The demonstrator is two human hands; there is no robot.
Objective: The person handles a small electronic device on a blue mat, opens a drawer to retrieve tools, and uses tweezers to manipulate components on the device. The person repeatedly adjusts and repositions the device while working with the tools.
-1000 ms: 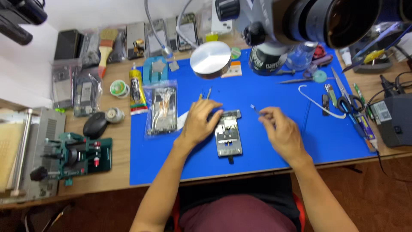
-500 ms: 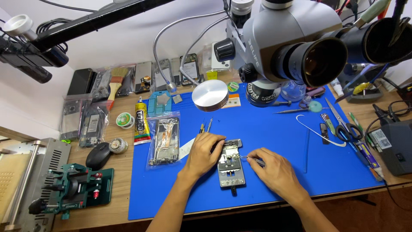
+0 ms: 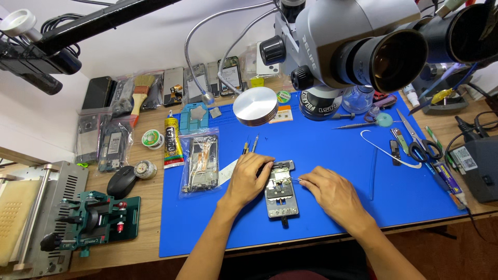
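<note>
Both of my hands are at the metal holder on the blue mat, seen from the head camera.

My left hand lies curled over the left edge of the metal holder, fingers pressing on it, while my right hand pinches a thin metal tool whose tip touches the small board clamped in the holder. Just left of my left hand a clear plastic bag holds a phone frame, and past it lies a yellow glue tube. Further left, two more clear bags contain phone parts. Beyond my hands a round metal disc sits under the microscope. Well right of my right hand lie black-handled scissors on the blue mat.
</note>
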